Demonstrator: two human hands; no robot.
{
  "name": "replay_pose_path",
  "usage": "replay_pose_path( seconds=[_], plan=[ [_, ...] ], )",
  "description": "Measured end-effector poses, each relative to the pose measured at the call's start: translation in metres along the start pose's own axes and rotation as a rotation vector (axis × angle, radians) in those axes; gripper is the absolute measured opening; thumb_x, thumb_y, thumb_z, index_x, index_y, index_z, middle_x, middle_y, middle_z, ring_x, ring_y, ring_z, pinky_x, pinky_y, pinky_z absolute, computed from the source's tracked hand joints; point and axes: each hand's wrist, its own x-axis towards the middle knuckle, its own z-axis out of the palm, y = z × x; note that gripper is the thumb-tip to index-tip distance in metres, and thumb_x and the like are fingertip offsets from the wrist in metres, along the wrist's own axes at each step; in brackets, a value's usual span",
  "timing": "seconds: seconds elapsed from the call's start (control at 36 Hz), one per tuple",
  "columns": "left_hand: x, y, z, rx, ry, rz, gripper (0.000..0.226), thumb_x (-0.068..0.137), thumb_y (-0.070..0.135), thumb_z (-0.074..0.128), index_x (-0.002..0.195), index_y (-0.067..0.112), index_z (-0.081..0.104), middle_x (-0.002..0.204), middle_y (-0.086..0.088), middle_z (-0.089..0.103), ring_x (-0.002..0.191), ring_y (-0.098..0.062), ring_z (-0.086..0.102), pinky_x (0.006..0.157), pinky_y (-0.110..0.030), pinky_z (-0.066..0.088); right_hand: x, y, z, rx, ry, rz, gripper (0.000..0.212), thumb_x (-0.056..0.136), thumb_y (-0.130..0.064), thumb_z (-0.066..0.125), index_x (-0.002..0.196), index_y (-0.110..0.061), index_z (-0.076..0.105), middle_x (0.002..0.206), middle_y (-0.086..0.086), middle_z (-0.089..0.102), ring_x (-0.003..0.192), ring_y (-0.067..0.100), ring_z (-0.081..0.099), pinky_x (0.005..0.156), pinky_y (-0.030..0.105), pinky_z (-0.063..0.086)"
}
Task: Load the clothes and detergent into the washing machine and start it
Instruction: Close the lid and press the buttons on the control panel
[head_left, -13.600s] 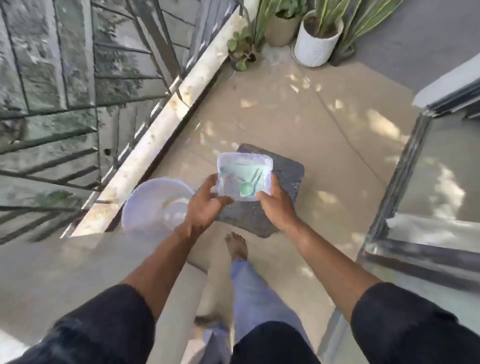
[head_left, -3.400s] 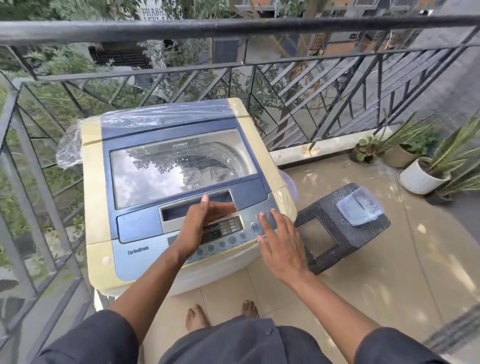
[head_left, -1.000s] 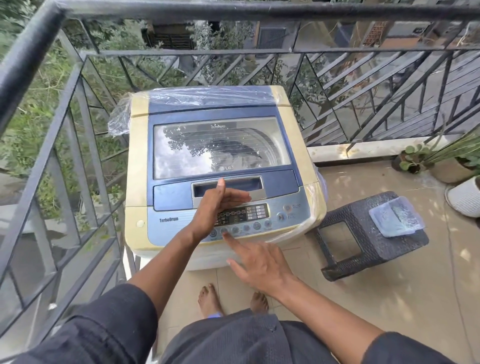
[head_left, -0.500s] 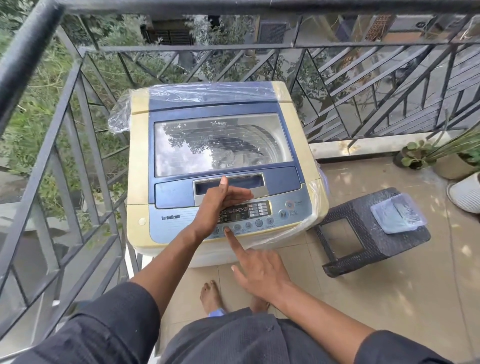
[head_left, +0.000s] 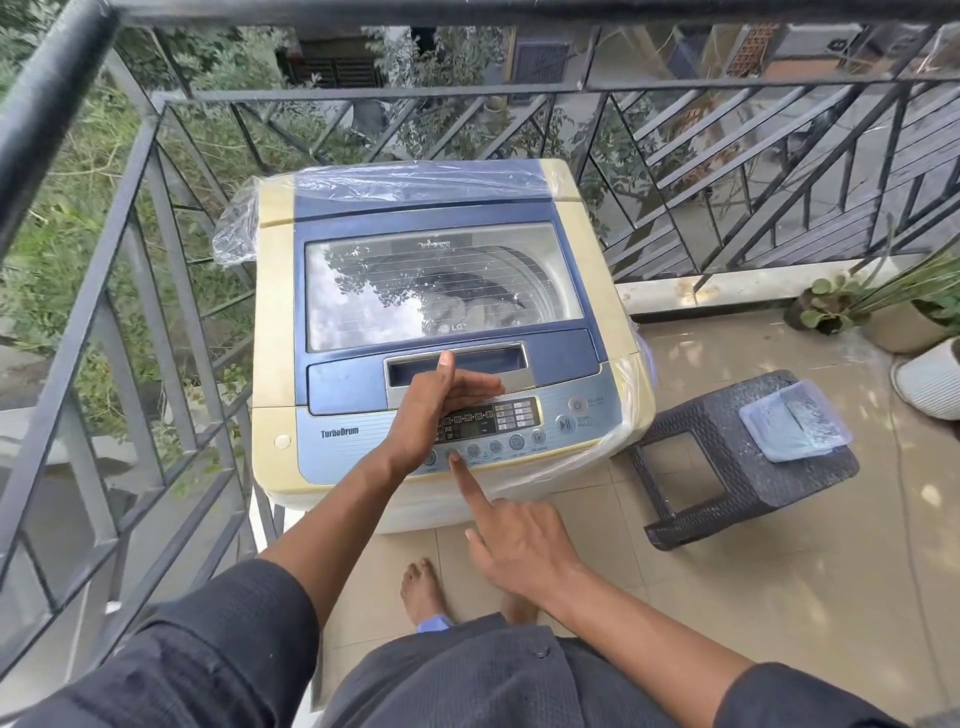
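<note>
A cream and blue top-load washing machine stands against the balcony railing with its glass lid closed; clothes show dimly through it. My left hand rests flat on the control panel, thumb up against the lid handle, holding nothing. My right hand points with its index fingertip on a round button in the panel's lower row, the other fingers loosely curled. The clear plastic detergent box lies on a dark stool to the right.
A black metal railing encloses the left and far sides. The dark wicker stool sits right of the machine. Potted plants line the far right. Plastic wrap hangs off the machine. My bare feet stand on the tiles.
My right hand has slid forward and its index fingertip now touches a lower-row button. My left hand stays on the panel. The view has shifted slightly.
</note>
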Motion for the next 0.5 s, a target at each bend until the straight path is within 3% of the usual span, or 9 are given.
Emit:
replay_pose_path(
  seconds=[0.19, 0.5],
  plan=[
    [-0.002, 0.0, 0.002, -0.001, 0.008, -0.004, 0.081, 0.112, 0.049, 0.017, 0.119, -0.008, 0.074, 0.118, -0.019, 0.079, 0.118, -0.029, 0.075, 0.113, -0.043, 0.053, -0.009, 0.011, 0.004, 0.092, 0.003, 0.061, 0.097, 0.096, -0.046, 0.046, 0.158, -0.037, -0.028, 0.072, 0.004, 0.069, 0.06, 0.033, 0.065, 0.056, 0.038, 0.04],
    [-0.001, 0.002, 0.006, -0.003, 0.019, 0.02, 0.077, 0.114, 0.043, 0.018, 0.118, -0.011, 0.073, 0.116, -0.023, 0.078, 0.115, -0.03, 0.076, 0.108, -0.037, 0.056, -0.013, 0.042, -0.004, 0.089, 0.021, 0.188, 0.099, 0.097, -0.046, 0.047, 0.154, -0.042, -0.033, 0.079, 0.005, 0.071, 0.068, 0.032, 0.068, 0.063, 0.042, 0.052]
  ],
)
